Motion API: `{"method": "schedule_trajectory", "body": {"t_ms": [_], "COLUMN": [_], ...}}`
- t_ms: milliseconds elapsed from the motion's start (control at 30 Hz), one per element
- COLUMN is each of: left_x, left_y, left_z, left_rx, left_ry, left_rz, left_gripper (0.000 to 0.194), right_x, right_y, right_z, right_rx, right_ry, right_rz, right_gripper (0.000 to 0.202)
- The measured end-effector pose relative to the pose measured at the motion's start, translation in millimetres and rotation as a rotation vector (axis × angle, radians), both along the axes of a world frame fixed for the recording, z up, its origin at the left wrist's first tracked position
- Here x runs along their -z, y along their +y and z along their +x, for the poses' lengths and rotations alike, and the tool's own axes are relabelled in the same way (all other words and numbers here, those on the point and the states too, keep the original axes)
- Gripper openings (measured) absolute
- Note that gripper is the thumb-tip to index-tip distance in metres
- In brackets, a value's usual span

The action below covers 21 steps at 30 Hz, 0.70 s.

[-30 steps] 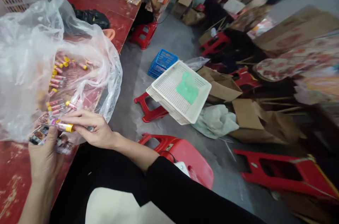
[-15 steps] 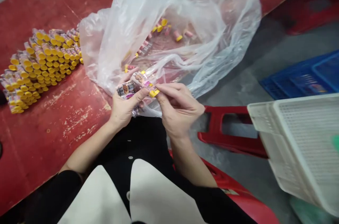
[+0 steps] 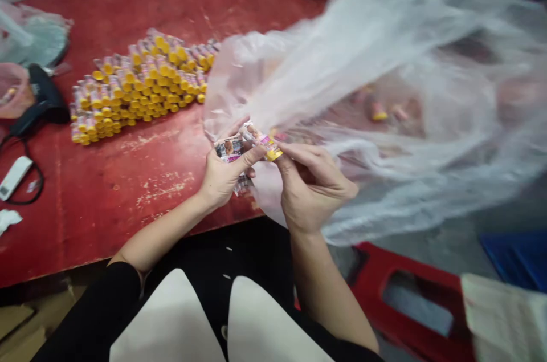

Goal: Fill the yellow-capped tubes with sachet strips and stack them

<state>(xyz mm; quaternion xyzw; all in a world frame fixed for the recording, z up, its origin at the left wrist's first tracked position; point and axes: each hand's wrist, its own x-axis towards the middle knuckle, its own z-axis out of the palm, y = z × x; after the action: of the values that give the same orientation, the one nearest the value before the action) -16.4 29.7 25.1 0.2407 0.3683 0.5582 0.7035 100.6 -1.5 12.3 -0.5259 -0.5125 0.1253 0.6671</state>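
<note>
My left hand (image 3: 220, 179) is closed around several small printed tubes (image 3: 229, 148) with clear ends, held in front of my body. One tube with a yellow cap (image 3: 272, 152) slants out past my left thumb. My right hand (image 3: 314, 188) pinches this tube at its yellow end between thumb and fingertips. Right behind both hands spreads a large clear plastic bag (image 3: 273, 80), with loose tubes (image 3: 378, 111) blurred inside it. To the left, a stacked pile of yellow-capped tubes (image 3: 141, 88) lies on the red table, caps facing me.
The red table (image 3: 98, 196) has worn patches. At its left are a black handheld device (image 3: 47, 97) with a cable, a pink container (image 3: 15, 88) and a white gadget (image 3: 16, 177). Lower right are a red stool (image 3: 371, 276), a pale crate (image 3: 499, 310) and a blue crate (image 3: 517, 253).
My view has turned left, so the pile sits further right and the table's left end shows. Both hands keep the same hold on the tubes.
</note>
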Motion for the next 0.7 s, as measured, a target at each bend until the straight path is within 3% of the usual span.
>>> {"method": "schedule_trajectory", "body": {"t_ms": [100,233,300,367,467,567,633,700], "left_x": [7.1,18.2,21.5,22.8,25.3,30.9,31.3,26.0], "left_y": [21,29,23,16,13,17,18,16], "left_z": [-43,-99,-115,-123,-124,-110,-90,-64], "left_rx": [-0.207,-0.493,-0.512,-0.481,-0.43,-0.318,-0.22,-0.122], "left_ry": [-0.052,-0.055,-0.037,-0.02,-0.002,0.0,-0.001,-0.008], "left_rz": [-0.106,-0.212,-0.221,-0.235,-0.249,-0.245,-0.269,-0.291], "left_gripper": [0.056,0.03,0.023,0.017,0.015,0.024,0.029,0.034], "right_x": [8.8,19.4,17.3,9.4,-4.6,-4.1,7.7,24.4], "right_y": [72,193,224,219,158,98,86,103], "right_z": [-40,-130,-165,-172,-129,-36,48,131], "right_rx": [-0.172,-0.391,-0.435,-0.457,-0.42,-0.176,0.103,0.387], "right_ry": [0.014,-0.024,-0.109,-0.204,-0.313,-0.381,-0.434,-0.491], "right_rz": [-0.016,0.009,-0.029,-0.035,0.034,-0.025,-0.195,-0.565], "right_gripper": [0.01,0.012,0.012,0.012,0.023,0.027,0.023,0.022]}}
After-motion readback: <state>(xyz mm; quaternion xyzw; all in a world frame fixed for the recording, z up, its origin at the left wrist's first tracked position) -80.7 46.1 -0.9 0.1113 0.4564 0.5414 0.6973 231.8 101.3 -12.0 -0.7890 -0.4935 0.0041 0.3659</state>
